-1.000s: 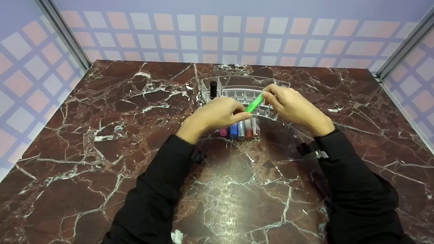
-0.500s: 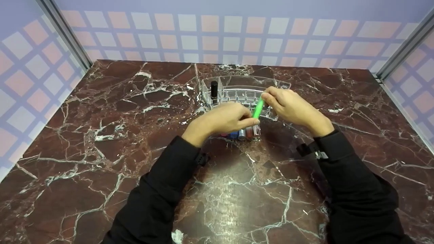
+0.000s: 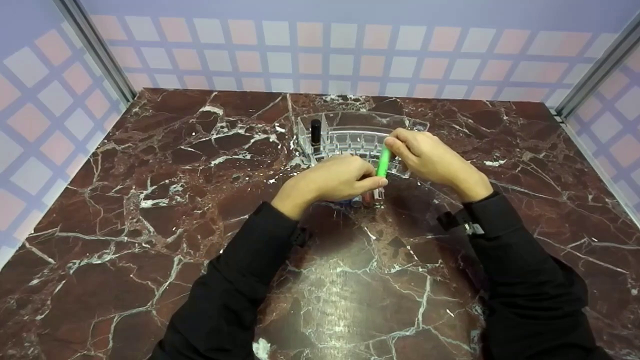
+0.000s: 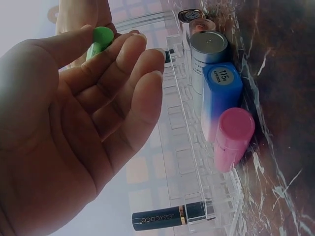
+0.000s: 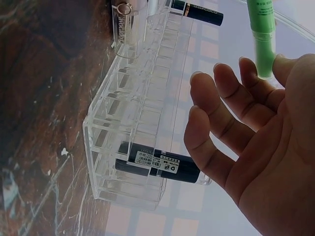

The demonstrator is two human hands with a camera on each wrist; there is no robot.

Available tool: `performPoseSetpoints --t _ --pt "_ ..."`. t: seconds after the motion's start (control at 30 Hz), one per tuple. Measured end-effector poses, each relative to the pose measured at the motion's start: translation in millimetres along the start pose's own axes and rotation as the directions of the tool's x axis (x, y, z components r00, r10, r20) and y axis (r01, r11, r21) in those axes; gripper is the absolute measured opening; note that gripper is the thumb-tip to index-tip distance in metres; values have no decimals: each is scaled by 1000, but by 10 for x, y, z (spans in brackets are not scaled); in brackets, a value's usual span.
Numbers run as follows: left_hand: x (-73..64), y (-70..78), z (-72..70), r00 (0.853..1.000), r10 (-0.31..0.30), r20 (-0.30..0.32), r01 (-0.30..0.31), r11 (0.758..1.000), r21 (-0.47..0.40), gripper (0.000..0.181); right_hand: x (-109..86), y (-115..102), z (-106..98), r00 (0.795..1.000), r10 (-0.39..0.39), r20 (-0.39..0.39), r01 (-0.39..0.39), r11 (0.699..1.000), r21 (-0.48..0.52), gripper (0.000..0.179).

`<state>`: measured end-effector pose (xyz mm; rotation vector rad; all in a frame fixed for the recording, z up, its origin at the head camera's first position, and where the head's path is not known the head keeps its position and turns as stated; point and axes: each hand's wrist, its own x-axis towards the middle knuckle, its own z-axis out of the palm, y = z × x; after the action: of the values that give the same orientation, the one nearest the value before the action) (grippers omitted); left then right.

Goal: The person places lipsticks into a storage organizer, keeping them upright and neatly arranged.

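Note:
A slim green cosmetic tube [image 3: 383, 162] is held between both hands, nearly in line with the head camera's vertical. My left hand [image 3: 336, 176] pinches its near end between thumb and forefinger. My right hand [image 3: 425, 156] pinches the far end, also with thumb and fingertips. In the right wrist view the tube [image 5: 262, 24] shows small print and a paler end at the fingers. Behind and below the hands stands a clear, curved, stepped organizer [image 5: 88, 125], partly hidden in the head view. The other fingers of both hands are loosely bent and hold nothing.
In front of the organizer lie a pink tube [image 4: 235, 135], a blue lipstick [image 4: 222, 101], a silver tube [image 4: 209, 46] and other tubes. A black tube [image 3: 315, 134] stands in the organizer's left end, another black tube [image 5: 162, 162] in its right part. Tiled walls enclose the marbled table [image 3: 175, 250].
My left hand has moved right and slightly nearer, swinging the green tube's near end right, so the tube is less slanted. My right hand has hardly moved. The left hand now covers more lying tubes.

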<state>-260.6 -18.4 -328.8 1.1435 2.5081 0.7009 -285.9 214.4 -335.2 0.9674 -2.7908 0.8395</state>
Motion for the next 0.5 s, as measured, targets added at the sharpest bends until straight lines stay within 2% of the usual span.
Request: performPoseSetpoints --t 0.3,0.5 --pt "25 8 41 1000 17 -1 -17 1000 18 41 -4 16 8 999 -38 -4 38 999 -17 33" --pt "22 15 46 1000 19 15 -18 999 -42 40 0 15 10 999 -34 -1 34 999 -19 33"
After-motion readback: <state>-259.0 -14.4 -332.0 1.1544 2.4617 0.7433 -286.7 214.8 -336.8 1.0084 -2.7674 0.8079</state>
